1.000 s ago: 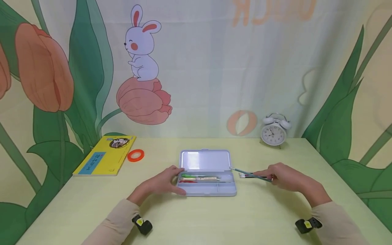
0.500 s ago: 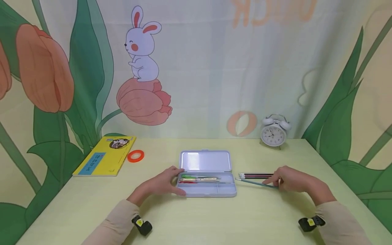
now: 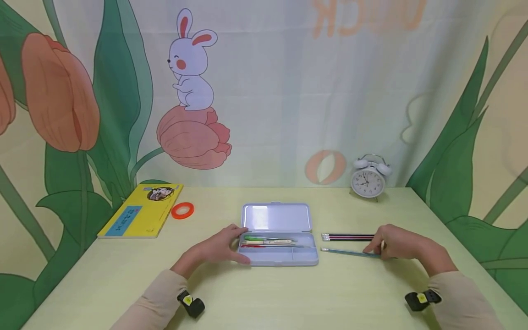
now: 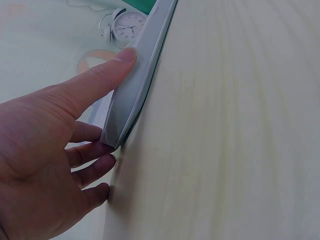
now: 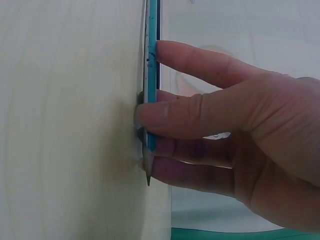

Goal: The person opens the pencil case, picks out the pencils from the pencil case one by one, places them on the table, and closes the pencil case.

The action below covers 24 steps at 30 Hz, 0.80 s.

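An opened pale pencil case (image 3: 305, 262) lies mid-table with several pens (image 3: 270, 241) in its upper compartment. My left hand (image 3: 218, 246) holds the case at its left end; in the left wrist view the thumb of that hand (image 4: 55, 135) rests on the case's side (image 4: 132, 90). At the right, my right hand (image 3: 398, 243) pinches a teal pencil (image 3: 346, 251) low over the table, near its pointed end. The right wrist view shows the thumb of this hand (image 5: 215, 120) across the teal pencil (image 5: 152, 75). Dark striped pencils (image 3: 346, 237) lie just behind it.
A yellow book (image 3: 142, 211) lies at the left, with an orange-red tape roll (image 3: 182, 211) beside its right edge. A white alarm clock (image 3: 368, 182) stands at the back right. Behind the table (image 3: 280, 298) hangs a printed curtain (image 3: 264, 91).
My right hand has moved right and toward the table's front with the teal pencil, which went from slanting over the dark pencils to lying nearly parallel in front of them. The left hand has stayed put.
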Each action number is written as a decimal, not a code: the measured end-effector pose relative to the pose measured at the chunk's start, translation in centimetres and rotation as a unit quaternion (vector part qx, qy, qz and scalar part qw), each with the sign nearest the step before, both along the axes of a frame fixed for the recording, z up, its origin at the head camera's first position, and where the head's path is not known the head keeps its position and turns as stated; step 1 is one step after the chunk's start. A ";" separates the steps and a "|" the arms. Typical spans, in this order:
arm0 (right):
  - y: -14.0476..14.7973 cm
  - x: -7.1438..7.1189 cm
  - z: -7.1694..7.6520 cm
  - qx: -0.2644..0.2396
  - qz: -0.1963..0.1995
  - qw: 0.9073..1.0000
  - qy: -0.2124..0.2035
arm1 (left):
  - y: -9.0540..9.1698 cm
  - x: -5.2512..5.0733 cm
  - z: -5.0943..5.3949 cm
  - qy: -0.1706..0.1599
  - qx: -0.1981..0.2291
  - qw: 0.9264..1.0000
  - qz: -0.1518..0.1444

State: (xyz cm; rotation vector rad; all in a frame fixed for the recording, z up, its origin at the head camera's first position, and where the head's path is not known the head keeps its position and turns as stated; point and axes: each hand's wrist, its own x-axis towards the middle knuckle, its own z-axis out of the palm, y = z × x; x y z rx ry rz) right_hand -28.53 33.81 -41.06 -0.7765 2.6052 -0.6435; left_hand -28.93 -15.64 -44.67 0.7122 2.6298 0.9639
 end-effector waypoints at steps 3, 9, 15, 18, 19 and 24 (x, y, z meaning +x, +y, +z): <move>0.0 0.0 0.1 0.007 -0.008 1.000 -0.002 | 0.0 0.0 0.0 0.000 -0.002 1.000 0.000; 0.1 0.1 0.1 0.011 -0.031 0.999 -0.002 | 0.0 0.1 0.0 -0.002 0.000 1.000 0.002; 0.1 0.1 -0.1 0.006 -0.039 0.999 0.003 | 0.0 0.1 0.2 -0.008 0.006 1.000 0.007; 0.1 0.0 -0.1 0.011 -0.028 0.999 0.016 | 0.1 0.2 0.3 -0.008 0.004 1.000 0.007; 0.1 0.0 -0.1 0.014 -0.029 0.999 0.019 | 0.1 0.2 0.3 -0.008 0.005 1.000 0.007; -0.2 0.0 0.3 0.031 -0.037 0.997 0.053 | 0.0 0.3 0.2 -0.005 0.005 1.000 0.006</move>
